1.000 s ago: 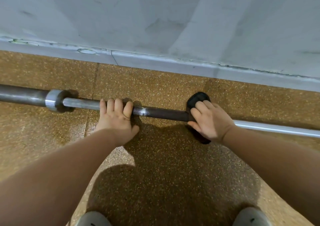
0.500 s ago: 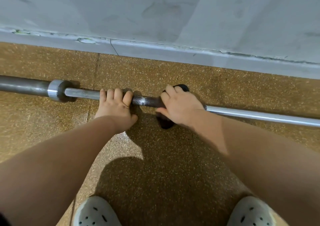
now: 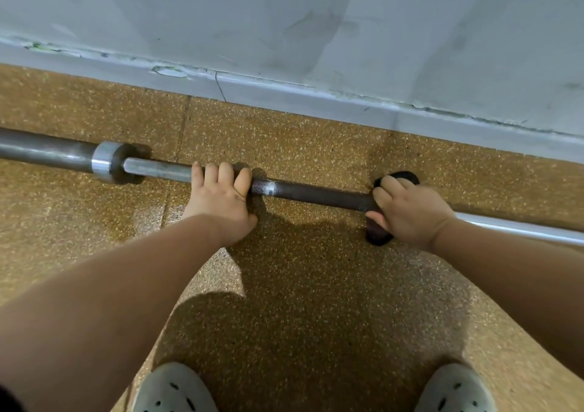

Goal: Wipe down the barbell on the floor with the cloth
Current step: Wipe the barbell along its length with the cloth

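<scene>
A long steel barbell [image 3: 313, 194] lies on the speckled brown floor, running from the left edge to the right edge, parallel to the wall. Its collar [image 3: 106, 162] and thick sleeve are at the left. My left hand [image 3: 221, 201] grips the shaft just right of the collar. My right hand [image 3: 410, 214] is further right on the shaft, closed around a black cloth [image 3: 399, 178] wrapped over the bar. The cloth shows above and below my fingers. Between my hands the shaft looks dark; right of the cloth it is shiny.
A grey wall with a painted skirting [image 3: 316, 101] runs close behind the bar. My two white perforated clogs [image 3: 173, 389] [image 3: 455, 389] stand at the bottom edge. Open floor [image 3: 300, 285] lies between my feet and the bar.
My right hand slid the cloth left along the shaft toward my left hand, then back right to about where it began. The left hand kept its grip.
</scene>
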